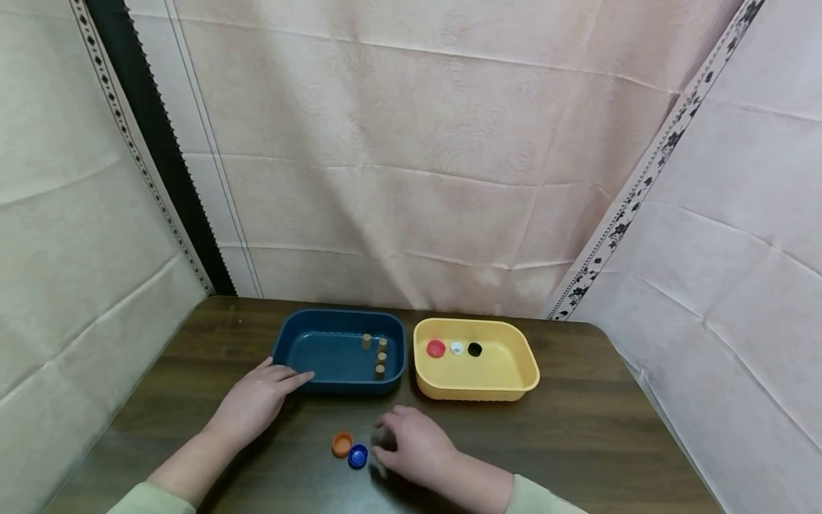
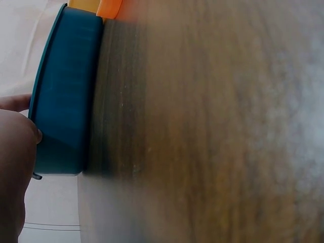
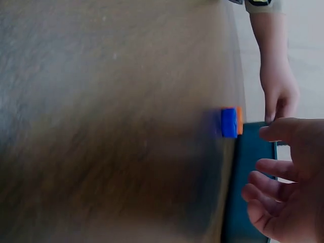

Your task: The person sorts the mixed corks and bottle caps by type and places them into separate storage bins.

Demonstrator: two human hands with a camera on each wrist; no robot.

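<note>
My left hand (image 1: 255, 400) holds the near left corner of a dark blue plastic bin (image 1: 302, 385), thumb over the rim and a fingertip against the outer wall (image 2: 66, 96). Several small cork-like cylinders (image 1: 382, 358) stand in its right part. Just right of a blue bottle cap (image 1: 357, 456) is my right hand (image 1: 420, 444), its fingers loosely curved and apart with nothing between them. An orange bottle cap (image 1: 342, 444) touches the blue one on the table. In the right wrist view the blue cap (image 3: 229, 122) partly hides the orange one.
A yellow bin (image 1: 475, 394) stands right of the blue bin and contains a red cap (image 1: 436, 348), a white cap (image 1: 457, 348) and a black cap (image 1: 474, 349). Pale cloth (image 1: 411, 178) hangs behind and beside the dark wooden table (image 1: 578, 442).
</note>
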